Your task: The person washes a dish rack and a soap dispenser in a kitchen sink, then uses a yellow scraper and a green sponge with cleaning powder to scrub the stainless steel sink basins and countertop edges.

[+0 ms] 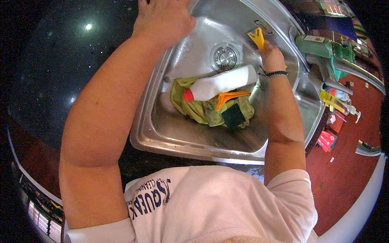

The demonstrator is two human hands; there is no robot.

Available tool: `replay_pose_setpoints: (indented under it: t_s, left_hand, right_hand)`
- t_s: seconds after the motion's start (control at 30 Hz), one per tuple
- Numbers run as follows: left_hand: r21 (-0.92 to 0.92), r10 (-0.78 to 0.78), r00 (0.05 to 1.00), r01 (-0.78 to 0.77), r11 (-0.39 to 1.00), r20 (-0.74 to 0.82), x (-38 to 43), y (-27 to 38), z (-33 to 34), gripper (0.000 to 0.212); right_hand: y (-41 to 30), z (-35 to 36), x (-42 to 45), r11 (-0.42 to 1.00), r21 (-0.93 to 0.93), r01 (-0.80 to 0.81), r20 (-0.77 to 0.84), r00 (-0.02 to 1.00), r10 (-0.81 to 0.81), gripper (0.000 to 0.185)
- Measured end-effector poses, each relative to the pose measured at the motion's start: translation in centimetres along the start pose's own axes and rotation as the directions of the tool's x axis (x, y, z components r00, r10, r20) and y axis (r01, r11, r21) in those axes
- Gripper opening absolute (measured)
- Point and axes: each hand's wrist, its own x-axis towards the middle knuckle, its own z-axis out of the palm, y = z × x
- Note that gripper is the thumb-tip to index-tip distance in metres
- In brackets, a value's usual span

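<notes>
My right hand (272,57) grips a yellow plastic scraper (257,39) by its narrow end. The scraper's wide end points up against the right wall of the stainless steel sink (194,140). My left hand (166,19) lies at the far left rim of the sink, its fingers partly cut off by the top of the view. Inside the basin, a white plastic bottle (226,82) with a red cap (188,96) lies on a crumpled yellow-green cloth (182,86). An orange plastic tool (224,100) and a dark green scouring pad (233,116) rest on that cloth too.
A drain strainer (225,57) is in the basin floor. Along the right stand a metal tap (326,71), a green bottle (314,45) and a yellow pump bottle (335,101). Pink packets (326,140) lie on the reddish surface beyond. A black countertop (60,60) borders the left.
</notes>
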Motion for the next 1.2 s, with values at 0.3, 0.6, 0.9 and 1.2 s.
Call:
replay_pose_setpoints:
  t_s: [0.3,0.6,0.9,1.2]
  left_hand:
    - [0.0,0.039,0.994,-0.039,0.999,-0.103,0.3,-0.2,1.0,0.054]
    - [0.001,-0.006,1.0,0.006,1.0,0.021,-0.1,0.6,-0.8,0.055]
    - [0.03,0.04,0.997,-0.038,0.999,-0.069,0.8,0.0,1.0,0.053]
    - [0.098,0.089,0.98,-0.072,0.993,-0.176,1.3,-2.0,3.9,0.063]
  right_hand:
    - [-0.1,0.4,1.2,0.999,-0.031,0.014,0.003,1.0,-0.014,0.04]
    - [-0.4,-0.5,1.0,0.996,-0.091,-0.009,0.062,0.998,0.015,0.039]
    - [1.6,-0.2,-1.1,0.998,-0.004,-0.069,0.046,0.997,0.069,0.033]
    - [-9.5,3.1,-2.4,-0.587,0.734,-0.342,0.507,0.851,0.139,0.025]
